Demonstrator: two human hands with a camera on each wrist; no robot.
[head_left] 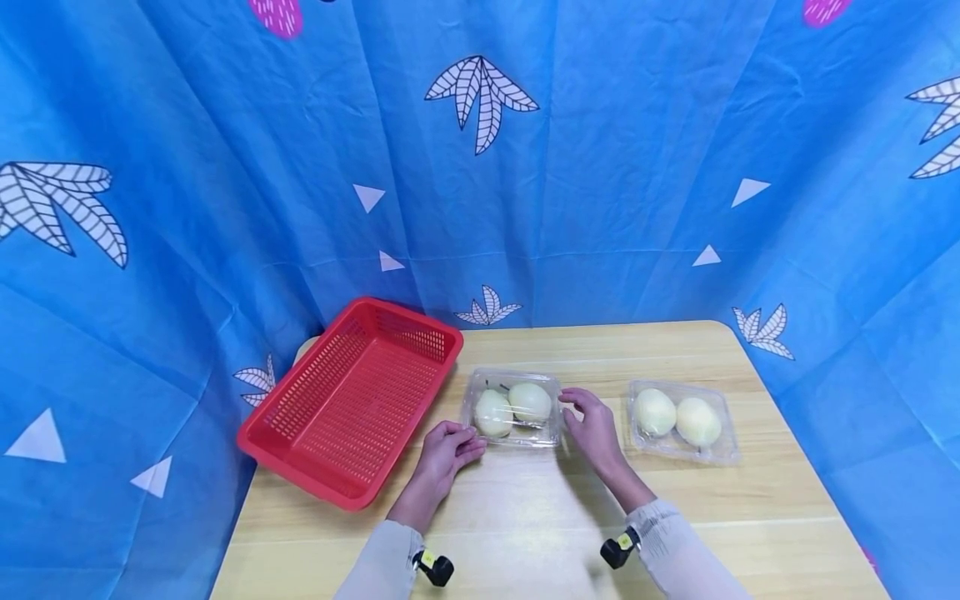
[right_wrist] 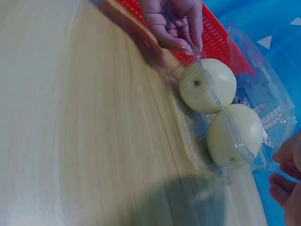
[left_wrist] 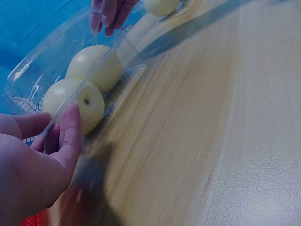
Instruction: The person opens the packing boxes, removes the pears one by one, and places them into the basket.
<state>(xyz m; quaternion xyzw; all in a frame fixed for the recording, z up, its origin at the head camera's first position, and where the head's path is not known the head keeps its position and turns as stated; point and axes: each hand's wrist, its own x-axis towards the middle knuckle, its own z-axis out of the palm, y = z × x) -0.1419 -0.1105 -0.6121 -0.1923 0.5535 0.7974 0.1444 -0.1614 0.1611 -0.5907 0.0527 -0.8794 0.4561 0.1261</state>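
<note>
A clear plastic clamshell box (head_left: 537,435) with two pale, round pears (head_left: 530,403) inside sits mid-table. Its thin lid (right_wrist: 263,80) is tilted up at the back in the wrist views. At the box's near left corner, my left hand (head_left: 444,457) pinches the plastic rim between thumb and fingers, seen closely in the left wrist view (left_wrist: 44,160). My right hand (head_left: 595,429) is at the right end, thumb and fingertips pinching the lid's edge; the right wrist view shows only part of this hand (right_wrist: 289,174).
A red perforated plastic basket (head_left: 360,400) stands to the left on the wooden table (head_left: 525,533). Right of my right hand lies a second clear box (head_left: 720,454) with two more pears (head_left: 698,422). Blue patterned cloth (head_left: 585,208) hangs behind and along both sides.
</note>
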